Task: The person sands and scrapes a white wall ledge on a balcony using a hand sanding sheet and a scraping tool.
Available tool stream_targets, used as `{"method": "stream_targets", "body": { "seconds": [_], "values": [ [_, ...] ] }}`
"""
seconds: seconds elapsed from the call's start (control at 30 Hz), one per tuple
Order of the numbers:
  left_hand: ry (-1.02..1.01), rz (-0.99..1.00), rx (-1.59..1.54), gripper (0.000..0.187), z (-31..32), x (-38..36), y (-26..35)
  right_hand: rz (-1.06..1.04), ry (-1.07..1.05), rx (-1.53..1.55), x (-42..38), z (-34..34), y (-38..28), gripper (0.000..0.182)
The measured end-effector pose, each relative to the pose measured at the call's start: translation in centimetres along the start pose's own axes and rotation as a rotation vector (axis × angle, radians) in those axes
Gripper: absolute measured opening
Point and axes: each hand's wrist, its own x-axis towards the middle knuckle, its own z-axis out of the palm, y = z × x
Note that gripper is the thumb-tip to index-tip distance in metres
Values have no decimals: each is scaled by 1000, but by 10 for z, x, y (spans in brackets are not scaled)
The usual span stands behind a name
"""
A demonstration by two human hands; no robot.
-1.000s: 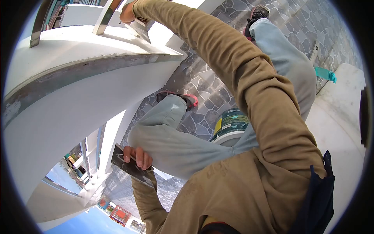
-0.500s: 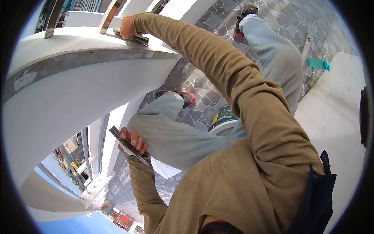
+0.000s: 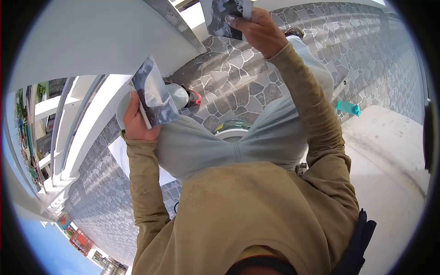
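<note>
Two putty blades: one (image 3: 153, 98) in left hand (image 3: 135, 123); other (image 3: 224, 16), seemingly, in right hand (image 3: 259, 32)

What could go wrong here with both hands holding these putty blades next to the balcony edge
The left hand grips a flat blade loaded with white filler, tilted beside the open railing; filler, or the blade itself, might drop over the edge to the street below.

The right hand holds a second blade up high, so neither hand is free to steady the person.

A paint bucket sits between the legs on the stone floor and could be kicked over.
</note>
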Motion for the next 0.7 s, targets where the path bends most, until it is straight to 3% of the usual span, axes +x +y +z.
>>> {"method": "stream_targets", "body": {
  "seconds": [0.03,0.1,0.23,0.37,0.47,0.57,0.7],
  "values": [
    [61,-5,-1,38,10,3,-9,-71,1,20,-22,13,-15,22],
    [48,-32,-34,37,2,7,-15,-424,-106,-177,-45,25,-52,41],
    [43,-199,62,36,6,0,-6,-710,-304,-566,-60,36,-94,41],
    [-7,-182,281,34,-5,5,-1,-765,-419,-642,-54,48,-113,36],
    [-20,-107,370,32,27,-9,9,-784,-563,-654,-48,50,-112,25],
    [30,-128,249,32,21,-2,14,-722,-665,-739,-39,31,-128,25],
    [-10,-183,287,35,27,14,15,-795,-503,-718,-30,41,-126,23]
  ]
}}
